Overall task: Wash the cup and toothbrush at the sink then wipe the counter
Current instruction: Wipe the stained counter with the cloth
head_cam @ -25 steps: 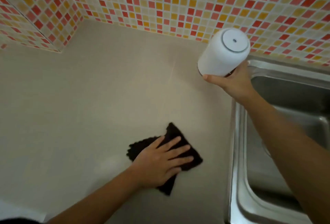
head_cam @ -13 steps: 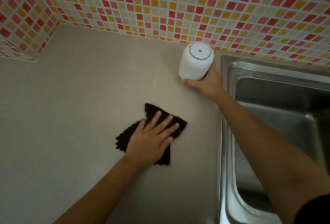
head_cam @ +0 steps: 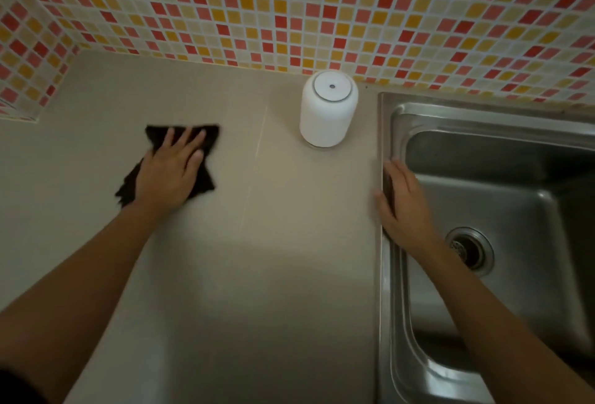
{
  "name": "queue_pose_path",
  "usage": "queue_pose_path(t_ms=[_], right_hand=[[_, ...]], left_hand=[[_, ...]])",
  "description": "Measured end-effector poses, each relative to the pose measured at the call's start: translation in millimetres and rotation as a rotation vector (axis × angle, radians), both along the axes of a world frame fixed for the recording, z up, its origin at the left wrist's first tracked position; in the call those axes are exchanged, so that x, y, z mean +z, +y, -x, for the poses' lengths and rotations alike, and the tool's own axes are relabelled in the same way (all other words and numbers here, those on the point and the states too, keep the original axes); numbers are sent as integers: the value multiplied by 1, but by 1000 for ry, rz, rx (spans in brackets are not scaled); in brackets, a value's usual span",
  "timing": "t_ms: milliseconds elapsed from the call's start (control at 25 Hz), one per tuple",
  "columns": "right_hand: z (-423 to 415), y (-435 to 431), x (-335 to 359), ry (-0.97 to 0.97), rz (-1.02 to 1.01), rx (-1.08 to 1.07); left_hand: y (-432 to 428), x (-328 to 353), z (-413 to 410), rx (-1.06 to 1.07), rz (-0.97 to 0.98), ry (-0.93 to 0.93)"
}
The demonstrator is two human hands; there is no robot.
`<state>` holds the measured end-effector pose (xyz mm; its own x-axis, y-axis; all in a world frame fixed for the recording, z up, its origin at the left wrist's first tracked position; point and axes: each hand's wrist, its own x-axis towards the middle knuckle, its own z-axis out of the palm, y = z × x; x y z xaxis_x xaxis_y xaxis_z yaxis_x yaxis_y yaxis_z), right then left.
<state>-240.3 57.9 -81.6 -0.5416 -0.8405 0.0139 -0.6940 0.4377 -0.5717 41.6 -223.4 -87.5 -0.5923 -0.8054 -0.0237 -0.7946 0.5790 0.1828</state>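
Head view: I'm pressing my left hand, fingers flat, on the dark cloth at ten o'clock, wiping the counter. The cup is standing inverted at twelve; my right hand, empty and spread, is resting on the sink rim. Toothbrush unseen; washing is likely done.

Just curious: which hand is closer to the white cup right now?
Right. The right hand rests on the sink rim, just below and right of the cup. The left hand presses the cloth farther off to the cup's left.
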Motion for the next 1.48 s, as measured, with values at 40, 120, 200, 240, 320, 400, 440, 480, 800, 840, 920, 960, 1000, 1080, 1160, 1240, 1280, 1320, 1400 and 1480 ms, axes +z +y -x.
queue_pose_path(t_ms=[40,120,200,240,320,400,440,480,800,840,920,960,1000,1080,1160,1240,1280,1320,1400,1480], right_hand=[[-1,11,-7,-21,-49,10],[-3,23,-18,-84,-116,47],[-5,24,-21,-111,-115,65],[-6,23,-22,-122,-109,63],[-8,23,-23,-154,-99,61],[-7,25,-22,-178,-85,55],[-6,25,-22,-178,-79,53],[-6,24,-23,-175,-69,54],[-2,26,-21,-164,-117,101],[-3,26,-20,-167,-121,101],[-5,27,-20,-160,-119,90],[-5,27,-20,-149,-114,93],[-4,27,-19,-139,-113,97],[-4,29,-16,-130,-133,111],[-3,31,-13,-126,-167,112],[-5,35,-10,-138,-203,115],[-9,40,-8,-140,-210,120],[-14,45,-6,-139,-211,123],[-31,62,-1,-143,-206,134],[-50,82,1,-145,-186,151]], left_hand=[[1,0,30,3,4,-2],[45,-4,65,-75,39,3],[130,-6,63,-366,79,27],[171,-7,51,-527,72,29],[208,-7,48,-613,34,22],[207,-4,85,-376,23,36],[204,-1,110,-270,9,44],[201,3,137,-205,-56,48],[272,-2,118,-265,-61,33],[304,-1,87,-309,-54,26],[357,1,29,-383,-60,-14],[365,2,16,-388,-71,-19],[358,1,18,-391,-79,-10],[325,-3,50,-342,-15,0],[281,0,91,-236,-75,-22],[270,-5,97,-154,-53,8],[281,-6,85,-171,-29,12],[299,-6,65,-203,-34,-1],[340,-2,6,-253,-65,-22],[350,5,-56,-260,-75,-61]])
